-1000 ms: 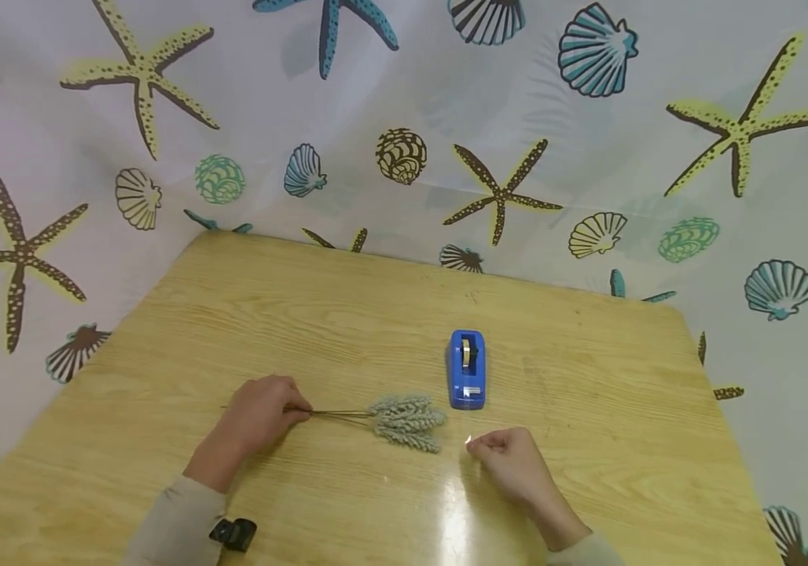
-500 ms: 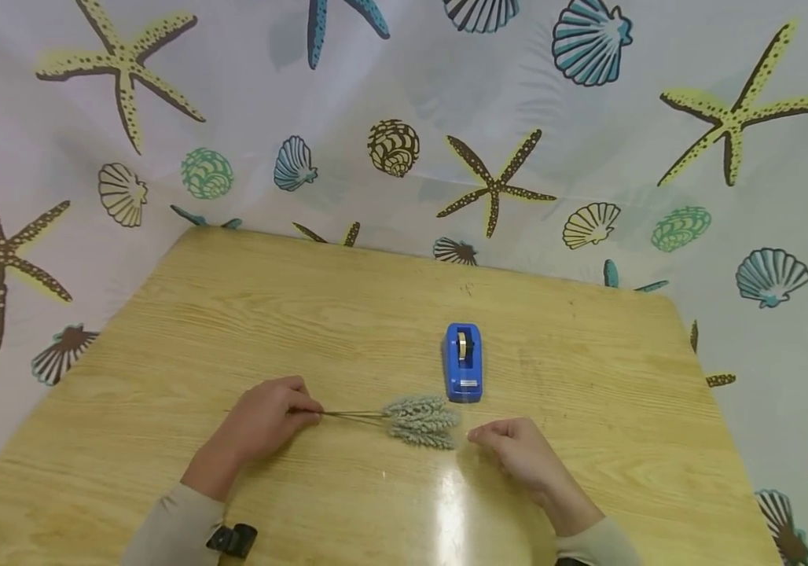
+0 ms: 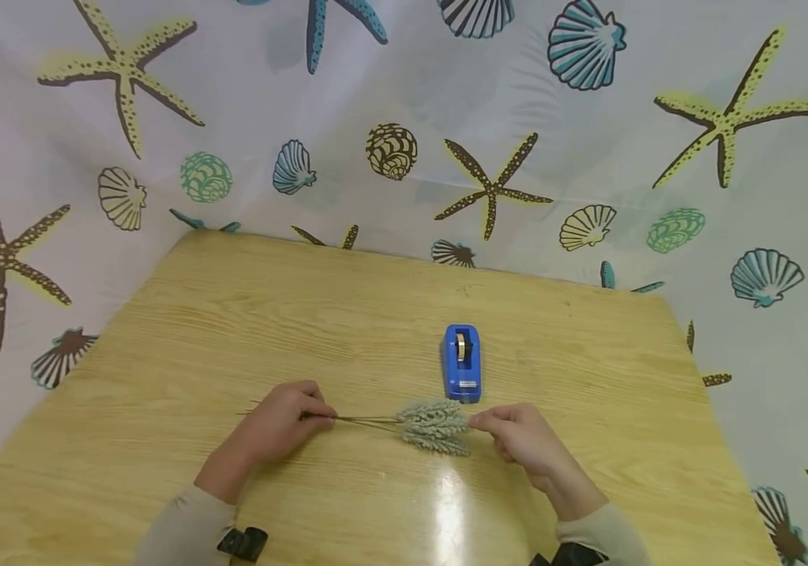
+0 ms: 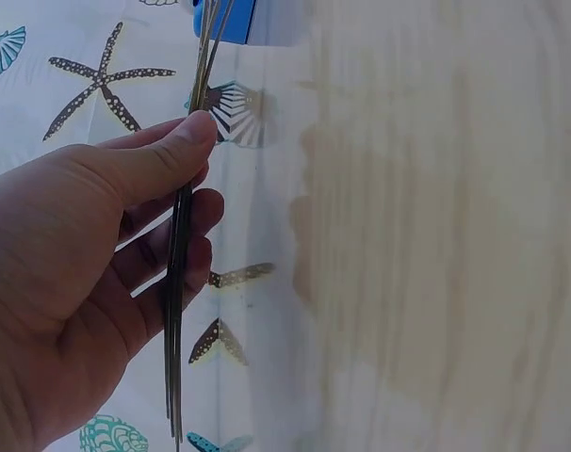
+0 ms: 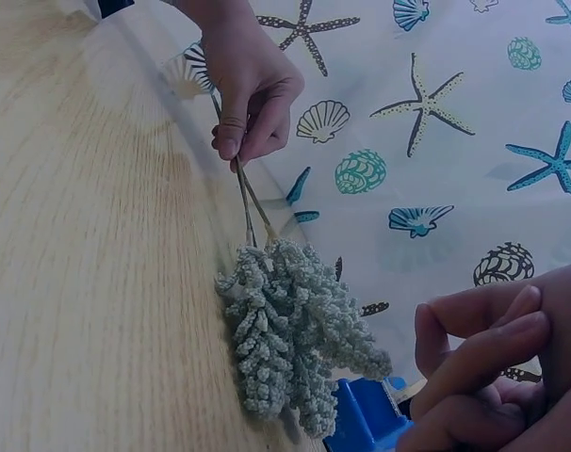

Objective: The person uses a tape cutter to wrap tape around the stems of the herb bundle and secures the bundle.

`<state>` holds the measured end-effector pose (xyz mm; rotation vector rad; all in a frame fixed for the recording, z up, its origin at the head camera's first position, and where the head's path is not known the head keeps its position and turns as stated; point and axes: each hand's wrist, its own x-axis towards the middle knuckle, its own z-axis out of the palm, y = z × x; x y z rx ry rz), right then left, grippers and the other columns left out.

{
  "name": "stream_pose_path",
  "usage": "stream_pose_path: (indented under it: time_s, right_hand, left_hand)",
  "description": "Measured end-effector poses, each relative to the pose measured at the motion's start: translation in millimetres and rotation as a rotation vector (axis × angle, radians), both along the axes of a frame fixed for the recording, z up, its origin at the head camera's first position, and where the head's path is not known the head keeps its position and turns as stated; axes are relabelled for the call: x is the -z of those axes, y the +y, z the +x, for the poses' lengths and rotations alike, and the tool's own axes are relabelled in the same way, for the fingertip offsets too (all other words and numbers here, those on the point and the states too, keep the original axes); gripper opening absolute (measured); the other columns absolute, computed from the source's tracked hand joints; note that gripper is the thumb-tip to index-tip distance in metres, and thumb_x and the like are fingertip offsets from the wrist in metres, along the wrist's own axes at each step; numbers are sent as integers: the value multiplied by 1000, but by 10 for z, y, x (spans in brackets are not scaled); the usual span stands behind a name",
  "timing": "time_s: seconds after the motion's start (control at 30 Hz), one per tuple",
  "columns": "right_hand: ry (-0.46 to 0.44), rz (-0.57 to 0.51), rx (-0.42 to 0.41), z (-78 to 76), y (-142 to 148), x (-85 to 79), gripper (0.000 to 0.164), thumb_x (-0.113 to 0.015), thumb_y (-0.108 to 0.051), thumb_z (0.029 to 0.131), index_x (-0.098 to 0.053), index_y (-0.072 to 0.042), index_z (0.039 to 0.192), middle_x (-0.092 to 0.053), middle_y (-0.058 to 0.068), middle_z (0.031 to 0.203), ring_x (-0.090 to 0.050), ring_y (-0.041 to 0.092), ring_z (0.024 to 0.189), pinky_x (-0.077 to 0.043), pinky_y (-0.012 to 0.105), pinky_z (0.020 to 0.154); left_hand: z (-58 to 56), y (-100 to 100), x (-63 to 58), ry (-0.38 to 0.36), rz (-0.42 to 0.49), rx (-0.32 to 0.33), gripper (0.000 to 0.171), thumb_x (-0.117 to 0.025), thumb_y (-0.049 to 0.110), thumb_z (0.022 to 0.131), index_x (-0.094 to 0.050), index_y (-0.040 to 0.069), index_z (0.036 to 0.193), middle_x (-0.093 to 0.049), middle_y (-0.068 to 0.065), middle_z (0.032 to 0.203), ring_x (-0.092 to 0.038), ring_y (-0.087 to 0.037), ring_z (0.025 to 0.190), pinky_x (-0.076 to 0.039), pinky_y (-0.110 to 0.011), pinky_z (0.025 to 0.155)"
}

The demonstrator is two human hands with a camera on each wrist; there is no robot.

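My left hand (image 3: 284, 424) pinches a bunch of artificial wheat-like sprigs (image 3: 435, 428) by their thin stems. In the left wrist view the dark stems (image 4: 177, 273) cross the fingers, with the thumb pressed on them and their ends sticking out below. The fuzzy grey-green heads point right, toward my right hand (image 3: 527, 448), whose fingertips are right at their tips. Its thumb and index finger are pinched together; the small piece of clear tape glinting there in the earlier frames is hardly visible now. A blue tape dispenser (image 3: 462, 365) stands just behind the heads.
The wooden table (image 3: 291, 306) carries the sprigs and the dispenser. A white curtain (image 3: 347, 102) printed with starfish and shells hangs along its back and sides. Light reflects off the tabletop between the forearms.
My left hand has moved the sprigs to the right, bringing their heads below the dispenser. My right hand has moved up slightly, and its fingertips now meet the heads' tips.
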<state>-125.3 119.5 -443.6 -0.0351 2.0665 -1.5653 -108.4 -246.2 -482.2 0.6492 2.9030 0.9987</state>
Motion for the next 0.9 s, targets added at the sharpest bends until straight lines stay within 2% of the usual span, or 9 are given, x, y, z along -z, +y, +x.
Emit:
stream_pose_path:
  time_s: [0.13,0.4,0.63,0.73,0.9]
  right_hand:
    - [4,3,8,-5,47,-36,36,-63,-22,97,-70,8,115,-30,-9,47,-24,6,45,-25,21,48]
    - [28,-16,20,-42,17,-52,34,-64,-20,95,-71,9,111,-34,-9,48,-30,5,45,-27,19,45]
    - [31,-11,33,-54,12,-32,32,-67,-20,94,-72,9,104,-59,-7,57,-58,6,53,-40,18,48]
    - [29,-10,42,-54,2,-26,32,-67,-20,93,-72,10,104,-66,-5,61,-62,6,53,-44,19,49]
    - [16,-27,56,-38,-7,-6,31,-68,-18,93,-73,10,105,-70,-4,64,-63,6,53,-43,18,49]
  left_hand:
    - [-14,131,-19,2,16,23,11,-74,11,89,-81,10,98,-61,9,83,-50,2,71,-46,-19,61]
    - [-31,237,-52,49,9,39,10,-74,10,89,-81,11,96,-63,8,85,-54,1,73,-48,-19,63]
    - [-68,406,-69,32,-10,65,10,-72,14,92,-80,12,97,-61,10,84,-51,2,72,-46,-19,63]
    - [-92,489,-79,32,-22,71,10,-72,16,92,-80,13,98,-60,12,84,-50,2,71,-45,-19,62]
    - [-140,611,-89,40,-38,100,10,-72,17,93,-80,15,98,-61,12,86,-53,2,73,-47,-20,64]
